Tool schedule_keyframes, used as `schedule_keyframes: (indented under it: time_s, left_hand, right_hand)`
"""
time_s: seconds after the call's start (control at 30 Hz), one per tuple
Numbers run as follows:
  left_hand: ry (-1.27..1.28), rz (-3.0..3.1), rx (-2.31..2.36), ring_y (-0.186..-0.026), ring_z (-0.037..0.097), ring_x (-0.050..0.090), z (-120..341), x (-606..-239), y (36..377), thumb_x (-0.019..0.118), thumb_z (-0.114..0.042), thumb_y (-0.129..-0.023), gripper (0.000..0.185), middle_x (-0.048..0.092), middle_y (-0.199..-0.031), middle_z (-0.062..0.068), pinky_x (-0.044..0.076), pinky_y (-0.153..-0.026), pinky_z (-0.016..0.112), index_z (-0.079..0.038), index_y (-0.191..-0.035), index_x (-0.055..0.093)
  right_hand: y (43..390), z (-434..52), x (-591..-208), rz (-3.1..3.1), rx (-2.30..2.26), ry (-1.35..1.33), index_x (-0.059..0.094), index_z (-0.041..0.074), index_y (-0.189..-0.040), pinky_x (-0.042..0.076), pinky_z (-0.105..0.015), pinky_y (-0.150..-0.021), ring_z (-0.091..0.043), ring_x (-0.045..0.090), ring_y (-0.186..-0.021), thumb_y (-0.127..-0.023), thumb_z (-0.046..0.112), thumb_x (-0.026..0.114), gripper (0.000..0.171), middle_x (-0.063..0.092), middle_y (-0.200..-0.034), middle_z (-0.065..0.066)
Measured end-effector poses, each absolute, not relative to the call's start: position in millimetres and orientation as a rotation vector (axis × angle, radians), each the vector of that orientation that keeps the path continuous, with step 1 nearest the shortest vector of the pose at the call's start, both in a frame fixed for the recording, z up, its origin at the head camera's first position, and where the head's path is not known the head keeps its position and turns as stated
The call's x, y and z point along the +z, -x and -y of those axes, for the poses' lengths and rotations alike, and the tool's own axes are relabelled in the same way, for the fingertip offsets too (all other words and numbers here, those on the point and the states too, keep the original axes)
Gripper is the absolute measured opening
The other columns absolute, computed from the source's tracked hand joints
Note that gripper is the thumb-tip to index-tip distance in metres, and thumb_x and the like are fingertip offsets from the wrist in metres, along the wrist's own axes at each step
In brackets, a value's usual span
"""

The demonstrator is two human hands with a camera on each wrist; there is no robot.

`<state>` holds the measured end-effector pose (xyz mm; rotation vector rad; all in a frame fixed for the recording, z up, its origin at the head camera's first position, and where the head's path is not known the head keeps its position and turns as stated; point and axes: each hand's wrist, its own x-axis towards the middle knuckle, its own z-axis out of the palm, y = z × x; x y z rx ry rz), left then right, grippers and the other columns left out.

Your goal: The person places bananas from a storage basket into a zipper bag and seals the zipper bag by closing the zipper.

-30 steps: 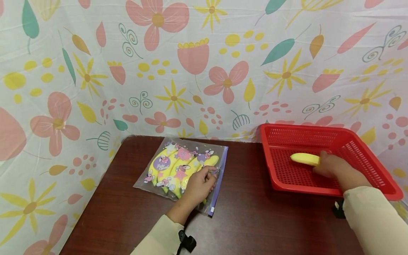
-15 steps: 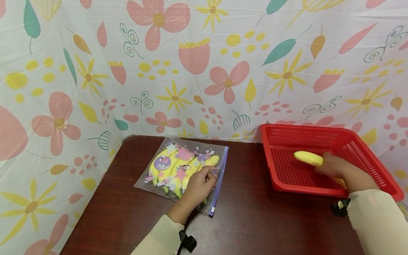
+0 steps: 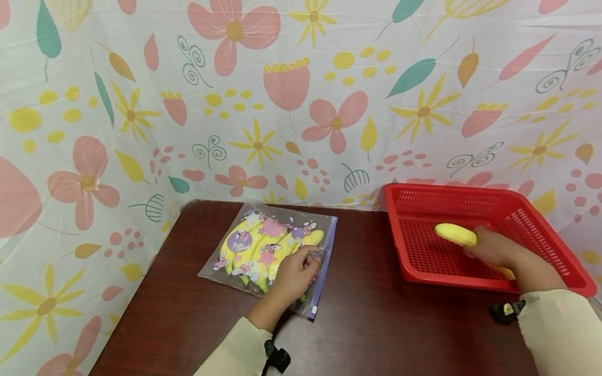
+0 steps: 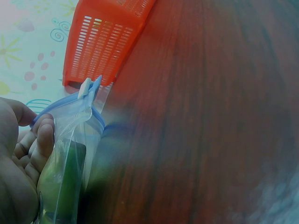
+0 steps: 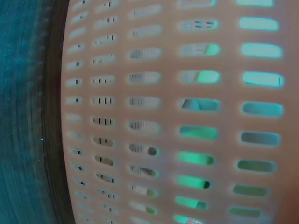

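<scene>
A clear zip bag (image 3: 327,256) with a purple slider strip and printed cartoon figures lies flat at the table's left, with several yellow bananas (image 3: 256,245) inside. My left hand (image 3: 293,269) lies over its right part. In the left wrist view, thumb and finger pinch the bag's (image 4: 70,112) zip edge, and a banana's greenish end (image 4: 70,172) shows through the film. On the right, my right hand (image 3: 496,249) grips a yellow banana (image 3: 453,233) by its middle within the red basket (image 3: 451,278). Its far tip points left; its other end shows below my wrist.
The basket's slotted wall (image 5: 168,109) fills most of the right wrist view and hides the right hand there. A dark reddish-brown table (image 3: 357,324) lies under everything. Flower-printed cloth (image 3: 301,120) hangs behind and at the left.
My right hand has drawn slightly right and towards me with the banana, which has tilted so its rear end shows. My left hand and the bag have stayed in place.
</scene>
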<state>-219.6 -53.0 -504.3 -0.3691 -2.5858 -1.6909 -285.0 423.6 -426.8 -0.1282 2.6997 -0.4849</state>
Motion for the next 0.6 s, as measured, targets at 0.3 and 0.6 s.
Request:
schedule_keyframes:
  time_s: [0.3,0.6]
  left_hand:
    - [0.369,2.585,-1.676,-0.053,0.004,0.057,52.6,-504.8,219.4,0.06,-0.014,-0.098,0.024,0.066,-0.071,-0.001,0.047,-0.048,0.023,-0.01,-0.121,0.068]
    - [0.369,2.591,-1.674,-0.054,0.004,0.057,52.6,-503.8,218.8,0.061,-0.015,-0.099,0.024,0.066,-0.072,-0.001,0.047,-0.048,0.023,-0.011,-0.121,0.068]
  right_hand:
    - [289.7,-412.0,-431.3,-2.917,-0.718,0.302,0.044,0.014,-0.143,0.048,-0.039,-0.077,-0.013,0.052,-0.098,-0.085,0.026,0.079,0.068,0.059,-0.122,-0.006]
    - [279.3,-406.6,-427.1,-2.906,-0.66,0.159,0.042,-0.001,-0.131,0.043,-0.033,-0.068,-0.026,0.055,-0.088,-0.098,0.035,0.06,0.052,0.059,-0.106,-0.016]
